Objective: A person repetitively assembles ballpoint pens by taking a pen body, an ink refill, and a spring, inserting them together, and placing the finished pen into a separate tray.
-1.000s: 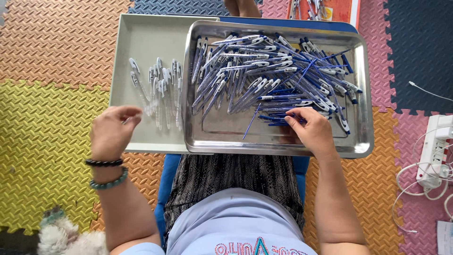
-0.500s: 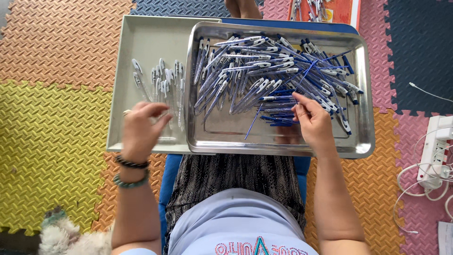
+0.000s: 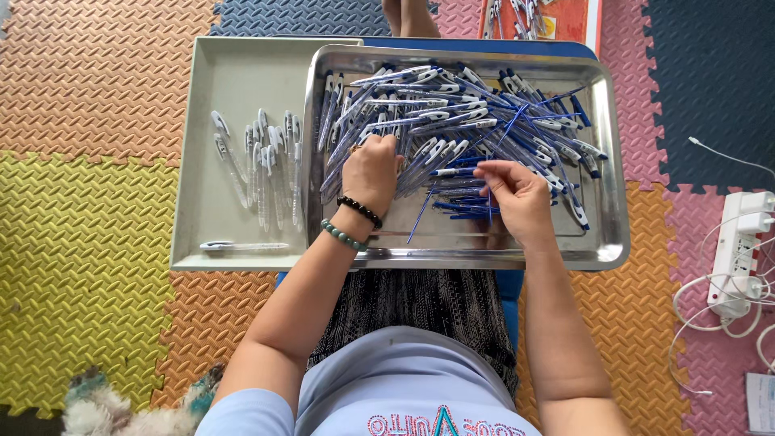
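A shiny steel tray (image 3: 609, 234) on my lap holds a heap of clear pen barrels with blue parts (image 3: 452, 113) and loose blue refills (image 3: 464, 208). My left hand (image 3: 373, 171), with two bead bracelets at the wrist, rests fingers-down on the left side of the heap; whether it grips a pen is hidden. My right hand (image 3: 517, 194) pinches a thin blue refill over the refill pile. Left of it, a grey tray (image 3: 202, 161) holds a row of assembled pens (image 3: 262, 161) and one single pen (image 3: 242, 245) near its front edge.
Coloured foam floor mats lie all around. A white power strip (image 3: 736, 250) with white cables sits at the right. A fluffy animal (image 3: 105, 408) is at the lower left. An orange tray with more parts (image 3: 557, 20) is at the top, beside someone's foot (image 3: 408, 16).
My left hand moved right from the grey tray into the steel tray's pen heap, leaving one pen at the grey tray's front edge. My right hand lifted slightly over the refills.
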